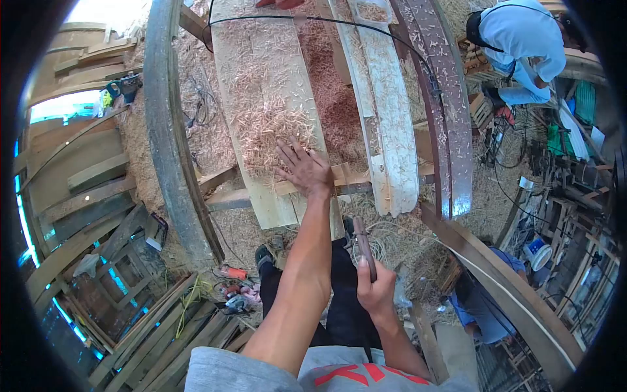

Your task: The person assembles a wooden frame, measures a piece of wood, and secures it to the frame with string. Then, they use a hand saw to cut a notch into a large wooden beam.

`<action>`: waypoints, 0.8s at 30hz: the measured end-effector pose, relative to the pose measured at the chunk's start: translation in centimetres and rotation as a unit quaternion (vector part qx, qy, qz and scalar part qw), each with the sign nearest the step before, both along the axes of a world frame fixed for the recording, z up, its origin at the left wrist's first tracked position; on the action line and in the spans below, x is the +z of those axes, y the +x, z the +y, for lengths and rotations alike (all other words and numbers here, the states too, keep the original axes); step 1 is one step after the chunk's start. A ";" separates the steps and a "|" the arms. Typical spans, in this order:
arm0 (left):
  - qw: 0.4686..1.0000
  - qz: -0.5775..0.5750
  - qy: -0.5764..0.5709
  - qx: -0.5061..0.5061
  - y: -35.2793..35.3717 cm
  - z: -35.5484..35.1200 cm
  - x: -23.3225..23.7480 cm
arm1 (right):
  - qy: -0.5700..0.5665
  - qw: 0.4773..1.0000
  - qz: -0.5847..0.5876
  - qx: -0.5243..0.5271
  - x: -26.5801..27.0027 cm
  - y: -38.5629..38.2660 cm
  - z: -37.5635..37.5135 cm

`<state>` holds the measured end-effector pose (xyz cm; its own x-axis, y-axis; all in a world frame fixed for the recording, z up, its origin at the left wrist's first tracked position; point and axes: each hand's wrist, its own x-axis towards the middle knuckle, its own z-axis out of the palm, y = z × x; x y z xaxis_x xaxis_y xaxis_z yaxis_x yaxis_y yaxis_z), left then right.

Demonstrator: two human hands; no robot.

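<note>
Our right grip [375,287] is closed round a dark tool [364,251] that stands up out of the fist, close to our body; our left grip [305,171] lies spread flat on the shaving-strewn plank [261,59], well ahead of it

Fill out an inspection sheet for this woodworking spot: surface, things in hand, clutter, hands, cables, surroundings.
Surface: pale plank resting on cross battens, thick with shavings.
Job's things: the plank under the left hand; a dark tool in the right hand, its working end not clear.
Clutter: shavings and sawdust over the ground; an orange power tool near the person's foot.
Hands: left hand flat and open on the plank; right hand closed round the tool.
Cables: a black cable arcs across the plank's far end.
Surroundings: curved beams on either side, stacked timber at left, another person in a light blue shirt at upper right.
</note>
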<state>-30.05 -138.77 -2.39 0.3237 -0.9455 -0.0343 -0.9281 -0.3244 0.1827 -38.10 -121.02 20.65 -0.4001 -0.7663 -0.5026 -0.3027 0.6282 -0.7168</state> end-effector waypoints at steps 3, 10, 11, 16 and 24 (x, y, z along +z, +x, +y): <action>1.000 0.016 0.008 0.006 0.3 -0.1 -0.1 | 0.015 0.999 -0.028 -0.002 -0.3 0.7 -3.0; 0.999 0.036 -0.028 0.000 0.3 -0.3 -0.2 | 0.025 1.000 0.011 0.000 -1.2 -0.1 -2.5; 0.999 0.037 -0.019 0.003 0.3 -0.3 -0.2 | 0.021 1.000 0.009 -0.003 -2.8 -0.2 -3.6; 0.999 0.046 -0.016 0.003 0.4 -0.4 -0.1 | 0.032 0.999 -0.007 -0.017 -0.2 0.3 -0.8; 0.999 0.047 0.008 0.011 0.7 0.2 -0.1 | 0.025 1.000 0.003 -0.007 -3.0 0.1 -2.5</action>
<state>-29.38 -138.54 -2.46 0.3388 -0.9373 -0.0815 -0.8997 -0.3481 0.2634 -38.04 -123.57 17.61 -0.4138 -0.7347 -0.5376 -0.2973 0.6672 -0.6830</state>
